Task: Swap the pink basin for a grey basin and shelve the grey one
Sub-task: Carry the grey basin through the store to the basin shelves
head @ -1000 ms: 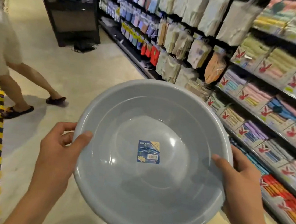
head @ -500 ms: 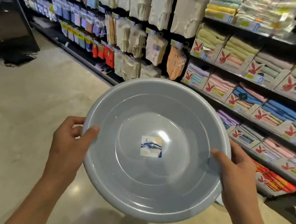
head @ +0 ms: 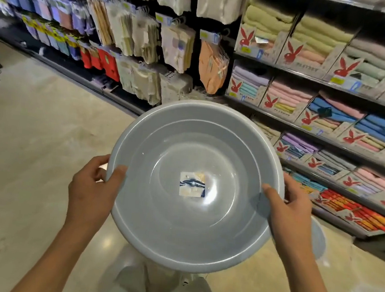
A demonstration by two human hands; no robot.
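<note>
A round grey basin [head: 177,234] with a small blue and yellow label at its bottom is held in front of me, open side up and tilted toward me. My left hand [head: 89,189] grips its left rim, thumb inside. On the right rim sits my right hand [head: 291,211], thumb also over the edge. A second grey round edge [head: 318,240] shows just behind my right hand, near the floor. No pink basin is in view.
Shelves [head: 335,84] on the right hold boxed folded towels in many colours. Packaged cloths [head: 145,38] hang on hooks ahead and to the left. A beige shop floor [head: 31,152] stretches to the left. My legs [head: 159,290] show below the basin.
The view has swung to the right toward the towel shelves; the walking person and the dark cart have left the frame. Both hands keep the same hold on the basin.
</note>
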